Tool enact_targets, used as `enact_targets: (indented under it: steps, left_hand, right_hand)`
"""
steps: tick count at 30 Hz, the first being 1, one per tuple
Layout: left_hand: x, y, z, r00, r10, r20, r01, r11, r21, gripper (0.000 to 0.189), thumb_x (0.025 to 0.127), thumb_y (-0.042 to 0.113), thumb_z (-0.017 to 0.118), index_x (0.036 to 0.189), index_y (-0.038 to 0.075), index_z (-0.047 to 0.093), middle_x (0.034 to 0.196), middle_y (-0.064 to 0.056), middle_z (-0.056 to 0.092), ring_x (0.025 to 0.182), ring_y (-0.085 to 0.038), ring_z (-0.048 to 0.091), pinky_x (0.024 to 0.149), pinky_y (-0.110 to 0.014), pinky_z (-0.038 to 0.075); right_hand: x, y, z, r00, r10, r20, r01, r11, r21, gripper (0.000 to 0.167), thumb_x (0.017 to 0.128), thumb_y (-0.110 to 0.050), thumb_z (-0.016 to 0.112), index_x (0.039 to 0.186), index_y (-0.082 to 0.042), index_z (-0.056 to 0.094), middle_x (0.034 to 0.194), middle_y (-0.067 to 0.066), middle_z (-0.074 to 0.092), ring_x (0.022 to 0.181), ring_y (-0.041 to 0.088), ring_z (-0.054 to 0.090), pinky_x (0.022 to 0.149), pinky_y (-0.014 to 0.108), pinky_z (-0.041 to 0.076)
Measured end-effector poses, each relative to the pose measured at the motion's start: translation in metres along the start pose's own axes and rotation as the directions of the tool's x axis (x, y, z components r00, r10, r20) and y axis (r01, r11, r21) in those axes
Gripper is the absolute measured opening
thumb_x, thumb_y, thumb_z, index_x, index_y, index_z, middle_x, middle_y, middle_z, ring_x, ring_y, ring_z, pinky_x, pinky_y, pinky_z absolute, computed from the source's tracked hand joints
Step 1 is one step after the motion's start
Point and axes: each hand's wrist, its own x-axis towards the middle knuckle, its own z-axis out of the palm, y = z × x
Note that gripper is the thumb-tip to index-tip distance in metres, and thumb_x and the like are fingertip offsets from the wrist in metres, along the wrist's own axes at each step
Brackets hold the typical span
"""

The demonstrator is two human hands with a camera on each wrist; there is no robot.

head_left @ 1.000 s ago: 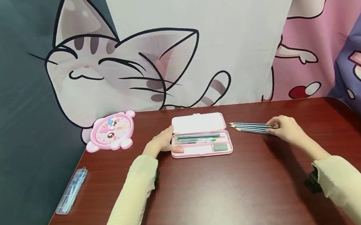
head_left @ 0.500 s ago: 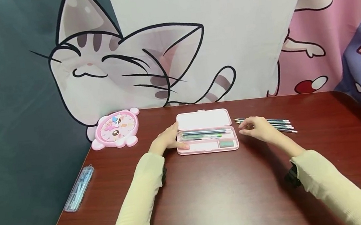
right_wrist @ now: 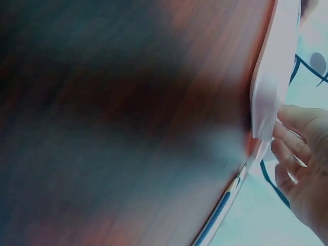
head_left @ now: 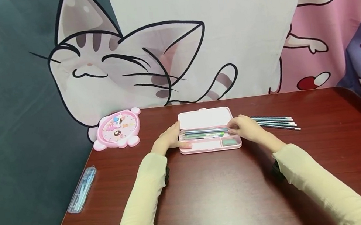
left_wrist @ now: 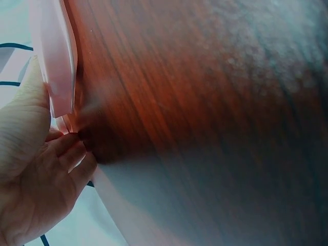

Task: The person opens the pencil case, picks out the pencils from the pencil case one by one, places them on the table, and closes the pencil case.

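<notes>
A pink pencil case (head_left: pixel 211 148) lies with its lid raised on the table. Pencils and a green-tipped pen (head_left: pixel 218 135) fill its long compartment, and a green eraser (head_left: pixel 229 142) sits in a small front one. My left hand (head_left: pixel 167 139) grips the case's left end, thumb at the front corner and fingers behind; the left wrist view shows this hand (left_wrist: pixel 46 169) around the end. Over the right end of the case, my right hand (head_left: pixel 246 127) has its fingertips at the ends of the pencils inside. Whether they pinch one is hidden.
Several blue pencils (head_left: pixel 275 121) lie fanned out right of the case, partly behind my right hand. A pink animal-shaped clock (head_left: pixel 117 129) stands at the back left. Nearer, a clear blue box (head_left: pixel 82 190) lies by the table's left edge. A patterned cloth (head_left: pixel 244 27) hangs behind.
My right hand has left the eraser ends of the loose pencils and moved left to the case's right end. My left hand keeps its hold on the case. The view has shifted slightly.
</notes>
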Motion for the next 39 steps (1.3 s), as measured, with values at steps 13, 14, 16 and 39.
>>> enact_targets:
  steps: [13,14,16,39]
  left_hand:
    - [-0.002,0.007,-0.002,1.0,-0.011,-0.004,0.011,1.0,-0.003,0.113,0.07,0.052,0.073,0.147,0.004,0.006,0.152,-0.014,0.018,0.14,-0.025,0.021,0.11,-0.049,0.023]
    - [-0.002,0.007,-0.001,1.0,-0.009,-0.005,0.009,1.0,-0.003,0.113,0.07,0.052,0.072,0.147,0.004,0.006,0.152,-0.014,0.019,0.14,-0.025,0.021,0.11,-0.048,0.024]
    - [-0.002,0.007,0.0,1.0,-0.001,-0.01,0.001,1.0,-0.011,0.112,0.069,0.052,0.073,0.147,0.004,0.007,0.151,-0.014,0.02,0.139,-0.025,0.022,0.11,-0.047,0.025]
    - [0.0,0.002,0.002,1.0,-0.018,0.001,0.018,0.999,-0.034,0.113,0.067,0.051,0.075,0.147,0.008,0.008,0.151,-0.012,0.022,0.138,-0.025,0.024,0.109,-0.051,0.024]
  right_hand:
    - [0.004,-0.003,-0.003,0.998,-0.066,0.025,0.067,0.996,-0.056,0.02,0.079,-0.015,0.07,0.095,-0.003,0.071,0.079,0.007,0.066,0.075,0.022,0.057,0.065,0.036,0.045]
    - [0.003,-0.003,-0.003,0.998,-0.065,0.025,0.066,0.996,-0.055,0.02,0.079,-0.015,0.069,0.096,-0.003,0.071,0.081,0.007,0.066,0.076,0.022,0.059,0.066,0.037,0.045]
    - [0.003,-0.002,-0.004,0.997,-0.072,0.016,0.073,0.996,-0.048,0.019,0.08,-0.014,0.068,0.096,-0.003,0.072,0.083,0.009,0.068,0.076,0.022,0.062,0.066,0.038,0.047]
    - [-0.032,0.051,-0.038,0.966,-0.065,-0.249,0.063,0.998,-0.017,0.011,0.072,-0.002,0.073,0.081,0.004,0.073,0.076,0.018,0.07,0.064,0.022,0.063,0.058,0.037,0.048]
